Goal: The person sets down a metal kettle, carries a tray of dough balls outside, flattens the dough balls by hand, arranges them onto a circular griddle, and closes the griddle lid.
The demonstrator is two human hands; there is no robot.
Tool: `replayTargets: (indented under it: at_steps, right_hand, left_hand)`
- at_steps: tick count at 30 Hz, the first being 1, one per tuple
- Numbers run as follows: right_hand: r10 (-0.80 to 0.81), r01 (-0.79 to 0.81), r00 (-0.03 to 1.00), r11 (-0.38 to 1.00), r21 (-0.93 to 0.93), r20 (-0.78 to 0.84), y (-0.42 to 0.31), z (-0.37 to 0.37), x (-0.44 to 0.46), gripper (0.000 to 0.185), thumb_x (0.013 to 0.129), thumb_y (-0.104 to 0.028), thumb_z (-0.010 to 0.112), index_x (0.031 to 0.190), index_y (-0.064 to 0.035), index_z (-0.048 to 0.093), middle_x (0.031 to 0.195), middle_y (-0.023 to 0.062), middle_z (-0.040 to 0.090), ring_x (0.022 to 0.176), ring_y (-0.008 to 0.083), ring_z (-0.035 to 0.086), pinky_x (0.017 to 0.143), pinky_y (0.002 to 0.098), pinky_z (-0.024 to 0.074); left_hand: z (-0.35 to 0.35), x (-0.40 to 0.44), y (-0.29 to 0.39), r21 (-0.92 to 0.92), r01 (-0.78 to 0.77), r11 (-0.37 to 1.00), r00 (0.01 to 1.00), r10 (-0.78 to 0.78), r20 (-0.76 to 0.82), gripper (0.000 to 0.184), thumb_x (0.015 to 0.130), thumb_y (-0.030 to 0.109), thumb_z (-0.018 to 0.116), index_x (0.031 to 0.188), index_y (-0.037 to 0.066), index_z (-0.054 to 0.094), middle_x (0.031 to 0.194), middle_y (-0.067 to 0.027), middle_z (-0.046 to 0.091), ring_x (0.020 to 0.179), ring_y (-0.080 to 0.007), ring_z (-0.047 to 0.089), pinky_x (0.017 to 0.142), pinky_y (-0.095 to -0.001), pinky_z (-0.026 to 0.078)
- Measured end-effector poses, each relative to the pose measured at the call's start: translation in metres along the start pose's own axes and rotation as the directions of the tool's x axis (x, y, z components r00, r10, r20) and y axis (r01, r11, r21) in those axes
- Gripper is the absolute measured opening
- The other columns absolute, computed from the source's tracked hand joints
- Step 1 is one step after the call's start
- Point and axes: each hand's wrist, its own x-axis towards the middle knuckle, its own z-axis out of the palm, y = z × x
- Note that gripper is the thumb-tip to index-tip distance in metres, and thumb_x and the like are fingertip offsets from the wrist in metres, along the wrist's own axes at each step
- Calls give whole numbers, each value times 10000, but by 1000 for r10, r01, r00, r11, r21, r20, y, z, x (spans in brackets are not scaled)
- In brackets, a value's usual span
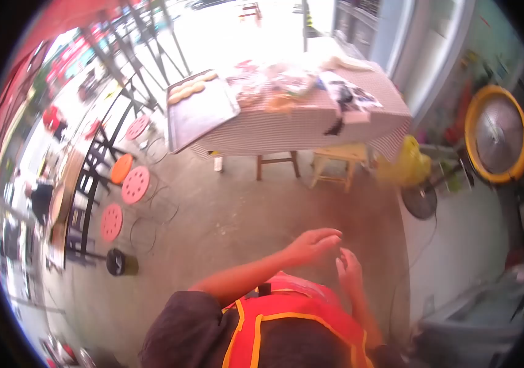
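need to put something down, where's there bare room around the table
The near part of the tray is bare, below the pale rolls. The checked tablecloth looks free at its right corner, beyond the dark items. Floor is open ahead of the left hand, between pink stools and yellow bag. Plastic bags crowd the tablecloth's middle.
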Motion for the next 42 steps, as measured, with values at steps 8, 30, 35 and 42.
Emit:
replayTargets:
  at_steps: [8, 30, 35, 42]
  right_hand:
    - [-164, 69, 957, 931, 359, 241, -63, 68, 210, 337, 868, -124, 552, 1172, 20, 530, 1120, 150, 596, 997, 189, 580, 845, 308, 456]
    - [269, -542, 781, 741, 398, 564, -194, 396, 638, 503, 819, -171, 620, 1245, 22, 436, 1167, 135, 487, 1055, 267, 471, 890, 360, 417]
    - [347, -482, 843, 826, 292, 410, -196, 435, 686, 462, 788, -170, 655, 1181, 22, 504, 1003, 96, 576, 892, 217, 537, 811, 302, 437]
    - [334, -457, 793, 880, 133, 510, -196, 445, 701, 405, 752, -181, 720, 1070, 40, 598, 1021, 142, 630, 909, 184, 582, 757, 325, 454]
  left_hand:
    - [-130, -32, -13, -310, -123, 943, 763, -110, -637, 437, 950, 335, 440, 1212, -8, 509, 1103, -126, 602, 1024, -177, 565, 900, -315, 431]
    - [-423, 50, -70, -713, -392, 581, 576, -449, -683, 431, 938, 335, 468, 1221, 11, 452, 1124, -135, 552, 1013, -220, 562, 857, -328, 460]
    - [-487, 89, -67, -753, -354, 555, 624, -459, -632, 416, 938, 309, 477, 1221, 5, 448, 1176, -137, 518, 1045, -231, 545, 868, -335, 454]
    - [-501, 125, -60, -777, -319, 543, 683, -437, -586, 429, 943, 299, 464, 1237, -12, 430, 1183, -151, 511, 1085, -252, 525, 897, -354, 439]
